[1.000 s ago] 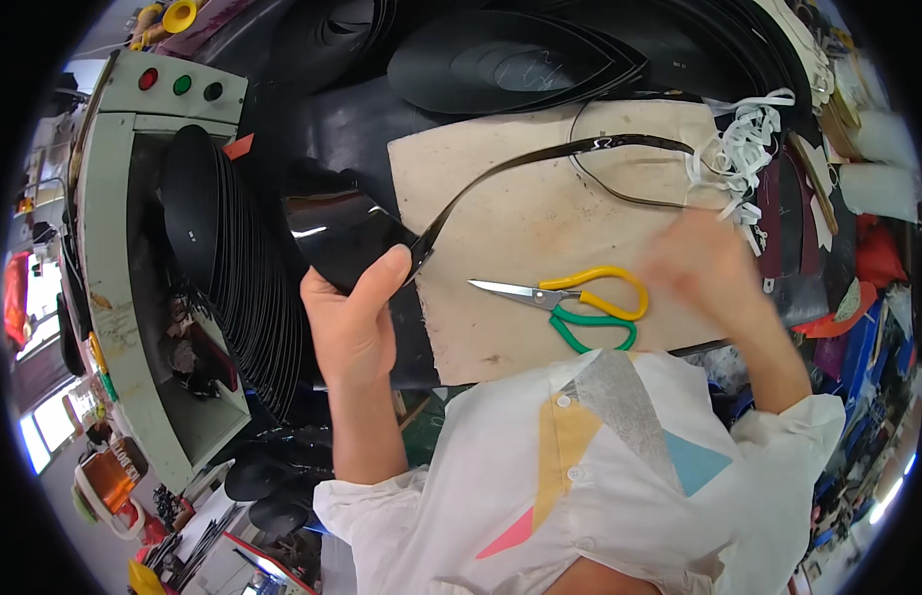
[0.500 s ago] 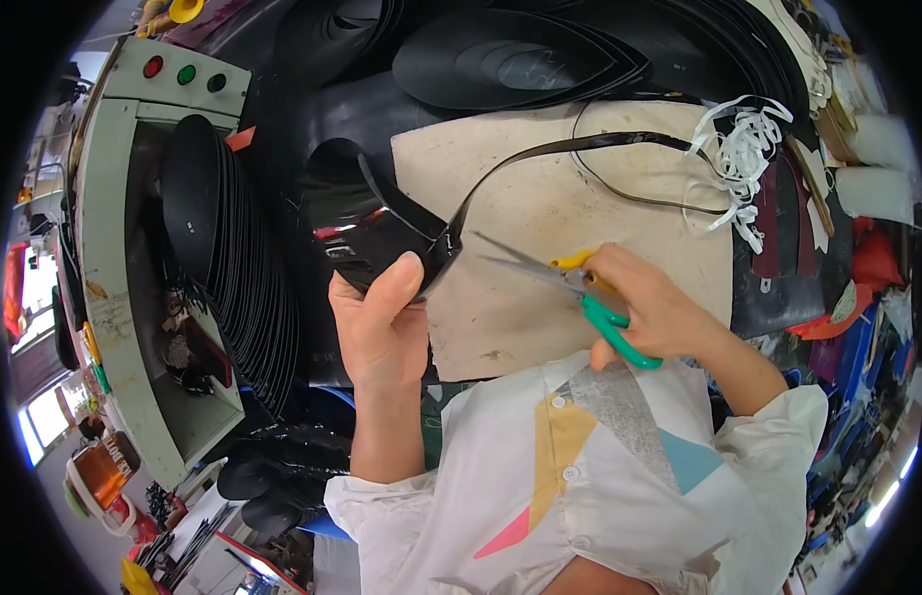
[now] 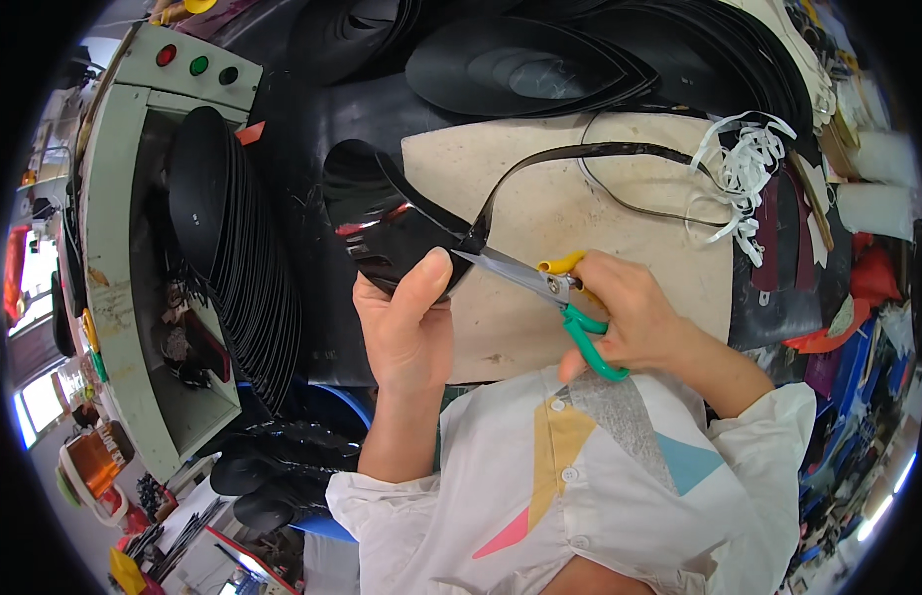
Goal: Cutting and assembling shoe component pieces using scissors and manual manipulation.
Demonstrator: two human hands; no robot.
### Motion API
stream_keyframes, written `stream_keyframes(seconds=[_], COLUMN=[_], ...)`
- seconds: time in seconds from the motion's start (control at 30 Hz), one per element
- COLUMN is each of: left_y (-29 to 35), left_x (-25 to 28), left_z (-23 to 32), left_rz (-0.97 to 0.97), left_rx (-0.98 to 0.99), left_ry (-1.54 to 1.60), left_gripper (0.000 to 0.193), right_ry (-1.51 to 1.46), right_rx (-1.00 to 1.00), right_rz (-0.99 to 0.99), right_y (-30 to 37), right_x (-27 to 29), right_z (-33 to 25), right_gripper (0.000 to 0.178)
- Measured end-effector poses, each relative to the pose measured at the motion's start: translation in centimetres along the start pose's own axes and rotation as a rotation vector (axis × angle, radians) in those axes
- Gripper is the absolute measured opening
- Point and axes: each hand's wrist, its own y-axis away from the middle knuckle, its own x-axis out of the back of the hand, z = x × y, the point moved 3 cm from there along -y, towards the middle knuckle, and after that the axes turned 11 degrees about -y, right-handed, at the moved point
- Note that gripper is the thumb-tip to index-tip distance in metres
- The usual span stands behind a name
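Pinching the glossy black piece with my left hand, I have the thumb on top and the fingers curled beneath, closed on its near edge, so that it overlaps the left edge of the beige sheet. My right hand is wrapped around the yellow and green handles of the scissors, over the sheet's middle, with the blades pointing left and their tips at the piece's right edge, beside where a dark strap meets it. I can't tell whether the blades are slightly parted or together, nor whether they touch the material. The strap arches across the sheet's far half towards a tangle of white ribbon at its right edge. Just right of the sheet lie maroon strips; beyond its far edge, a stack of black ovals. Well to the sheet's left, a pale metal box holds a long row of black pieces.
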Motion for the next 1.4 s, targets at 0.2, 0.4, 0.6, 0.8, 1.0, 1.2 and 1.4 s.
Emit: stream_keyframes(seconds=[0.2,0.4,0.6,0.8,1.0,1.2,1.4], left_y=[0.4,-4.2,-10.8,-10.6,-14.3,-17.5,-17.6], left_x=[-0.7,4.3,18.7,11.5,-2.9,-13.8,-13.2], left_z=[0.8,11.4,14.8,13.0,4.6,-7.8,-8.7], left_rz=[-0.020,0.411,-0.100,0.284,-0.257,-0.442,-0.325], left_rx=[-0.079,-0.636,-0.381,-1.067,-0.853,-0.385,-0.062], left_ry=[0.001,-1.204,-2.304,-2.163,-1.530,-1.347,-0.988], left_gripper=[0.029,0.041,0.035,0.025,0.022,0.040,0.034], right_ry=[0.064,0.324,0.478,0.625,0.321,0.168,0.226], right_rx=[-0.004,-0.182,0.055,0.293,0.565,0.412,0.133], right_rz=[-0.006,0.022,-0.053,-0.072,0.145,0.306,0.420], right_y=[-0.2,1.8,0.0,-6.5,-5.3,-4.6,-2.6], right_x=[0.0,-0.5,0.2,-3.4,-0.5,5.2,8.5], right_z=[-0.5,0.0,-2.0,1.1,0.8,-4.0,-2.6], right_gripper=[0.054,0.040,0.045,0.037,0.025,0.026,0.030])
